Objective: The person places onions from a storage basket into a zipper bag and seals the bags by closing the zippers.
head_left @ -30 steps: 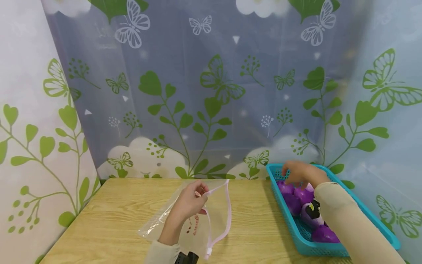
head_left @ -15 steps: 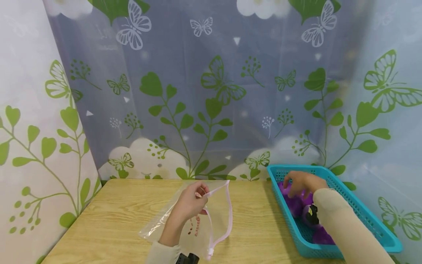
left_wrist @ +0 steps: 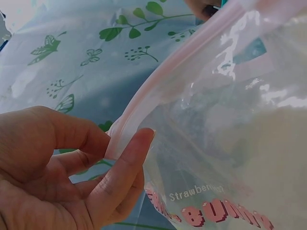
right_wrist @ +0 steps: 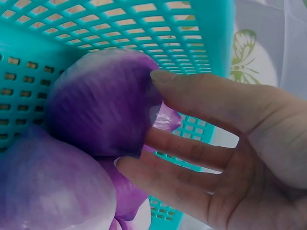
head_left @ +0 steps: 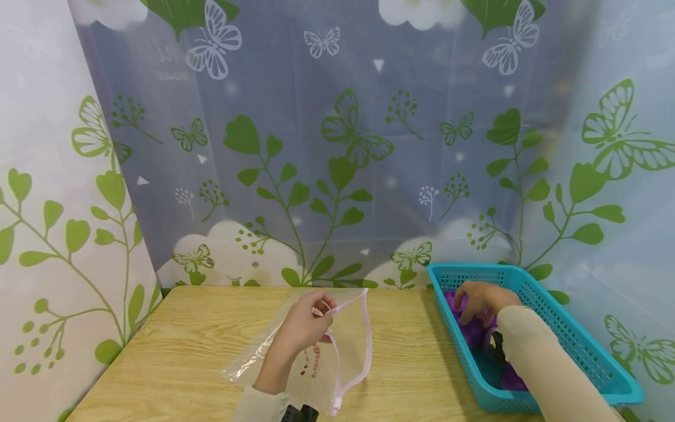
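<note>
My left hand (head_left: 306,322) pinches the pink-edged rim of a clear plastic zip bag (left_wrist: 216,143) between thumb and fingers. The bag's mouth gapes toward the right, with a slider at its near corner. Pink and white lettering (left_wrist: 206,215) is printed on its side. Inside the blue basket, my right hand (head_left: 485,302) has its thumb and fingertips around the pointed end of a purple onion (right_wrist: 100,105). In the right wrist view the thumb touches the onion's upper edge, fingers along its lower side. A paler purple onion (right_wrist: 53,187) lies beside it.
The turquoise mesh basket (head_left: 471,375) stands at the table's right side, holding several purple onions partly hidden by my right arm. A wood-grain table (head_left: 200,328) lies beneath the bag. Patterned cloth (head_left: 295,146) hangs behind and at both sides.
My right hand has lowered into the basket and come to an onion at the far left end. The left hand keeps its grip on the bag, almost still.
</note>
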A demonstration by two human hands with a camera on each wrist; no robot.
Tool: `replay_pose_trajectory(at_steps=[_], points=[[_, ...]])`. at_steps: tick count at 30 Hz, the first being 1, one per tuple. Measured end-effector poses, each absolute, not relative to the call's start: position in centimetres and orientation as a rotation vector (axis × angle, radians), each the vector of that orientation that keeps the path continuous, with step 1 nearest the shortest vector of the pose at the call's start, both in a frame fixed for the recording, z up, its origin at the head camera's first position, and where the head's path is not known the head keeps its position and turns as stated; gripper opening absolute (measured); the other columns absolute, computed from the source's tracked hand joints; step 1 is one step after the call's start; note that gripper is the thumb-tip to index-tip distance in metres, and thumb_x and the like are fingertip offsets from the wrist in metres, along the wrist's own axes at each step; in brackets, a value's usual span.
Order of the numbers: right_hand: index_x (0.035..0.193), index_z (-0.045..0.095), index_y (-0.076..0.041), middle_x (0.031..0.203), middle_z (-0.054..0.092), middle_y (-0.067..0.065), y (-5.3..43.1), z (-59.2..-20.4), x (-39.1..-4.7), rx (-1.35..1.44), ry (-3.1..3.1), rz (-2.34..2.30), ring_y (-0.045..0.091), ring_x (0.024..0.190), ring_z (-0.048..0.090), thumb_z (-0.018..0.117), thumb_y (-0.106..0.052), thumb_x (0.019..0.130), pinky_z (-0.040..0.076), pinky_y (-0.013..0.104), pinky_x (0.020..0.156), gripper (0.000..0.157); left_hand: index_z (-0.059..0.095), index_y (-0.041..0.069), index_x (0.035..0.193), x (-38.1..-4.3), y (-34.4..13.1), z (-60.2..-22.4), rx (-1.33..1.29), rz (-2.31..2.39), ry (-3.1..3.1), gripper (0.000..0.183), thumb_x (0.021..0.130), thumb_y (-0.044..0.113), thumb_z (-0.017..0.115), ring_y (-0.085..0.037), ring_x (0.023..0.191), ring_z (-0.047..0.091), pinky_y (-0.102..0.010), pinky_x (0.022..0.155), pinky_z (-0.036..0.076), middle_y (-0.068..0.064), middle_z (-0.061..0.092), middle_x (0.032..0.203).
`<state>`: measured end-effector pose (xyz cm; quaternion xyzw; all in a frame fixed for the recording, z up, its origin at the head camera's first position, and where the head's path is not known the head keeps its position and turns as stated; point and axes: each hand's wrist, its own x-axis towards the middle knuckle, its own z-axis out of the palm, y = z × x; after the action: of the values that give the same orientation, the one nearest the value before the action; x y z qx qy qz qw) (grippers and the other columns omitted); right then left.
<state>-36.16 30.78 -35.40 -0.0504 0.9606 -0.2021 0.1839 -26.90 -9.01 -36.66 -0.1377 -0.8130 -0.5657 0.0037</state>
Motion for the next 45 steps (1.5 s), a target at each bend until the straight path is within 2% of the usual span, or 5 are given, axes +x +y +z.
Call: replay_pose_trajectory(at_steps=[6, 16, 22, 29, 45], points=[[0.114, 0.07, -0.013, 0.112, 0.062, 0.015, 30.4, -35.9, -36.4, -0.134, 2.744, -0.495, 0.026, 0.086, 0.062, 0.083, -0.012, 0.077, 0.064, 0.037, 0.067, 0.039, 0.061, 0.001, 0.103, -27.0, -9.1, -36.7, -0.436, -1.776, -2.551, 0.008, 0.096, 0.0, 0.058, -0.02, 0.066, 0.062, -0.033, 0.059, 0.066, -0.014, 0.058, 0.095], [0.121, 0.067, -0.004, 0.117, 0.059, 0.021, 30.3, -36.6, -36.6, -0.134, 2.686, -0.546, 0.029, 0.088, 0.063, 0.08, -0.006, 0.078, 0.066, 0.045, 0.067, 0.045, 0.062, 0.001, 0.103, -26.9, -9.1, -36.6, -0.435, -1.763, -2.557, 0.009, 0.095, 0.0, 0.057, -0.019, 0.066, 0.061, -0.036, 0.06, 0.066, -0.013, 0.058, 0.096], [0.117, 0.07, -0.006, 0.11, 0.062, 0.014, 30.5, -36.4, -36.4, -0.189, 2.65, -0.579, 0.026, 0.086, 0.067, 0.074, -0.003, 0.077, 0.067, 0.046, 0.066, 0.04, 0.062, 0.002, 0.102, -27.0, -9.1, -36.7, -0.434, -1.76, -2.555, 0.008, 0.095, 0.0, 0.058, -0.019, 0.066, 0.059, -0.035, 0.059, 0.066, -0.013, 0.058, 0.095], [0.131, 0.067, -0.002, 0.13, 0.059, 0.025, 30.9, -36.5, -36.7, -0.195, 2.614, -0.601, 0.031, 0.095, 0.071, 0.074, -0.004, 0.081, 0.067, 0.047, 0.065, 0.051, 0.062, 0.002, 0.102, -27.0, -9.0, -36.7, -0.434, -1.759, -2.553, 0.008, 0.095, 0.001, 0.058, -0.017, 0.065, 0.058, -0.033, 0.056, 0.064, -0.013, 0.058, 0.094], [0.113, 0.069, -0.009, 0.118, 0.061, 0.016, 31.2, -36.4, -36.5, -0.277, 2.606, -0.597, 0.027, 0.092, 0.065, 0.074, -0.004, 0.08, 0.067, 0.048, 0.063, 0.033, 0.063, 0.003, 0.103, -26.8, -9.0, -36.7, -0.429, -1.75, -2.558, 0.009, 0.095, 0.0, 0.059, -0.018, 0.063, 0.061, -0.035, 0.055, 0.064, -0.013, 0.059, 0.095]])
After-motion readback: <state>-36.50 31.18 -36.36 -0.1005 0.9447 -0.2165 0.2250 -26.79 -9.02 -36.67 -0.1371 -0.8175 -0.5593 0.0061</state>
